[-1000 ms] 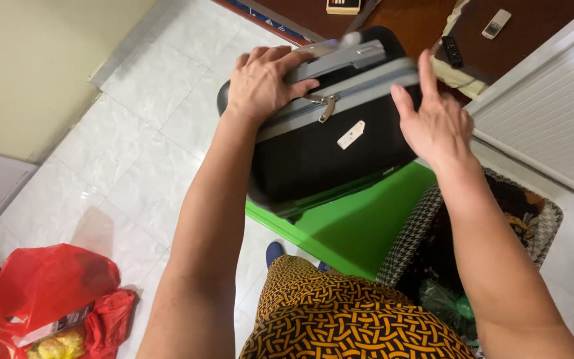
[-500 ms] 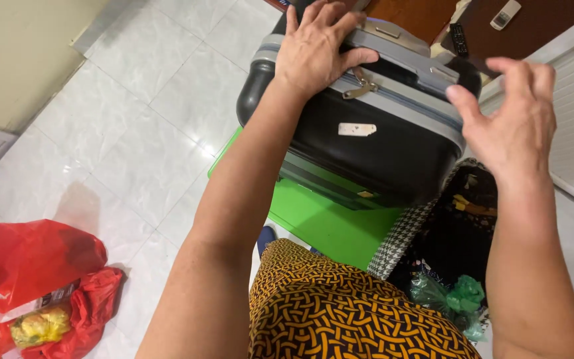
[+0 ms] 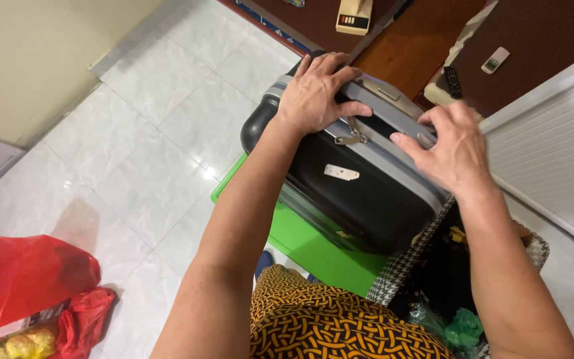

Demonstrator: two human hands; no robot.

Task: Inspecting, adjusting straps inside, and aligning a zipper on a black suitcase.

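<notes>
The black hard-shell suitcase (image 3: pixel 360 193) stands on its side over a green mat (image 3: pixel 300 242) on the white tiled floor (image 3: pixel 134 146), its grey band and metal latch (image 3: pixel 350 133) facing up. The left hand (image 3: pixel 317 93) lies spread across the top edge, palm down and fingers curled over the grey rim, pressing on the case just above the latch. The right hand (image 3: pixel 450 146), which a second ago hung open in the air beside the case, has now come down onto the grey band near the handle, fingers bent and touching it; both hands now bear on the case, so it looks steadied at two points. The view has also drawn nearer to the case. Beside it sits a checked bag (image 3: pixel 413 266), and red plastic bags (image 3: pixel 28 292) lie well apart.
</notes>
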